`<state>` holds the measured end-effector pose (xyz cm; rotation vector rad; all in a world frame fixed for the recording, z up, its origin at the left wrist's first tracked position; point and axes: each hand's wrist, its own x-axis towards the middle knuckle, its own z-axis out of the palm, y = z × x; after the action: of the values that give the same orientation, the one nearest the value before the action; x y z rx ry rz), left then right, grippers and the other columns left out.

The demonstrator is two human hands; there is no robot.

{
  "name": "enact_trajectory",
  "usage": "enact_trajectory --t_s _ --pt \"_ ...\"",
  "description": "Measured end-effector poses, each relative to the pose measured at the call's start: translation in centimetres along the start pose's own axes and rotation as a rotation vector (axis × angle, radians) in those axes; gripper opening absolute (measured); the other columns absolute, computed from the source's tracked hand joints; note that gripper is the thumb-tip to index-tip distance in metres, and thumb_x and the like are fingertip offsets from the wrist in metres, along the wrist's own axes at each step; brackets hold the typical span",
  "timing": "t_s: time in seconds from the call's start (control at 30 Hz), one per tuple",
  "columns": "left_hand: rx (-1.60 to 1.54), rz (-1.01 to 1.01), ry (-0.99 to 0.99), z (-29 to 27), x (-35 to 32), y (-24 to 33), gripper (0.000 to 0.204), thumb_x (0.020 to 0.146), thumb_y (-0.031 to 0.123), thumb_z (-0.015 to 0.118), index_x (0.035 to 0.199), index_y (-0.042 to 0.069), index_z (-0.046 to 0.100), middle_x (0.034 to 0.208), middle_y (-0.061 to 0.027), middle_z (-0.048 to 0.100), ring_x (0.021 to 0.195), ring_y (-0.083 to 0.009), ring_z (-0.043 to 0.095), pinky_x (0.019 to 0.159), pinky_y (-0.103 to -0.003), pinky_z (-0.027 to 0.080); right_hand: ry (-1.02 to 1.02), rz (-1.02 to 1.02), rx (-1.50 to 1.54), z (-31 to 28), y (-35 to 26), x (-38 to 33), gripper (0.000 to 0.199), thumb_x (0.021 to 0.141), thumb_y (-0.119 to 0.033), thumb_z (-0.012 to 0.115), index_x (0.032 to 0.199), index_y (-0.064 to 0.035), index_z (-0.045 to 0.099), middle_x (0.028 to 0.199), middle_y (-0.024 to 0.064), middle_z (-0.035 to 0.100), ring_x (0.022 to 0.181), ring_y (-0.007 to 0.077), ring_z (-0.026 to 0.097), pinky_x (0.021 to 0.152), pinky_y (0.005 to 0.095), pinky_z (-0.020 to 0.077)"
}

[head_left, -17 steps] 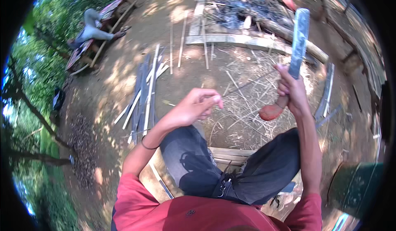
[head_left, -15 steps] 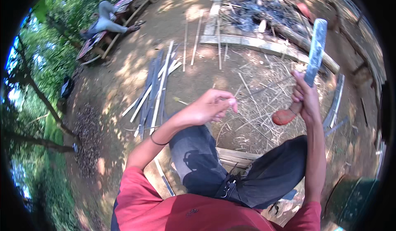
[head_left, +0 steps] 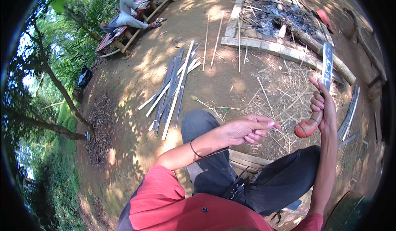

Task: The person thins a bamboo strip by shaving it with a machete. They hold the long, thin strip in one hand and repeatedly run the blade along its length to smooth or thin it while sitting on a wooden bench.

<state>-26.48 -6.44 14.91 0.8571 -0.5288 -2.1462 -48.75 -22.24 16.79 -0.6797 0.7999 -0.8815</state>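
My right hand is wrapped round the handle of a machete. The broad grey blade points up and away, and the curved wooden handle ends in a reddish knob below my fingers. Over my lap, my left hand is closed, with the thumb against the forefinger. Whatever it pinches is too thin to make out. Beneath and beyond both hands, pale shavings and thin strips litter the ground. Between my knees is a low seat of split slats.
A pile of dark and pale split strips lies ahead on the left. Beyond are thin sticks and a block-edged ash pit with a log. A person lies on a bench at far left. More strips lie right.
The view has swung, so the surroundings sit further right and lower. My left hand has moved rightward and nearer my lap, towards the machete. My right hand keeps its grip.
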Motion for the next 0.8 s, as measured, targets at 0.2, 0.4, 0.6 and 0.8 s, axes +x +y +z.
enact_trajectory --t_s 0.2,0.4,0.6,0.8 --pt "-0.096 0.238 0.288 -1.3 1.1 -0.3 0.032 0.101 0.018 0.051 0.127 0.000 0.052 0.063 0.0073 0.035 0.047 0.0004 0.030 0.040 -0.015 0.025 0.045 -0.023 -0.374 0.5 1.2 -0.7 0.034 0.100 -0.028 0.052 0.115 -0.0001 0.062 0.057 -0.0110 0.031 0.044 0.0020 0.031 0.039 0.0196 0.0280" --pt "0.006 0.292 0.361 -1.4 1.5 -1.2 0.034 0.100 0.018 0.052 0.129 0.000 0.052 0.062 0.0071 0.033 0.046 -0.0006 0.029 0.040 -0.017 0.023 -0.102 -0.510 -1.289 1.8 4.3 -3.0 0.025 0.095 -0.021 0.057 0.088 0.0011 0.065 0.046 0.0082 0.052 0.040 0.0237 0.054 0.044 0.0397 0.0417" --pt "0.154 0.411 0.524 0.4 0.8 -2.1 0.019 0.099 0.018 0.056 0.106 0.001 0.062 0.060 0.0078 0.028 0.048 -0.0018 0.023 0.041 -0.020 0.018 -0.241 -0.728 -1.687 3.0 8.8 -4.5 0.020 0.087 -0.016 0.063 0.086 0.0017 0.055 0.064 0.0191 0.062 0.053 0.0355 0.063 0.050 0.0446 0.0508" --pt "0.303 0.504 0.718 1.4 0.2 -2.9 0.017 0.098 0.015 0.057 0.089 0.002 0.064 0.058 0.0072 0.033 0.047 -0.0018 0.024 0.039 -0.022 0.018 -0.166 -0.885 -1.923 2.7 9.9 -4.6 0.009 0.079 -0.009 0.058 0.079 -0.0028 0.051 0.060 0.0118 0.058 0.047 0.0255 0.063 0.038 0.0365 0.0471"
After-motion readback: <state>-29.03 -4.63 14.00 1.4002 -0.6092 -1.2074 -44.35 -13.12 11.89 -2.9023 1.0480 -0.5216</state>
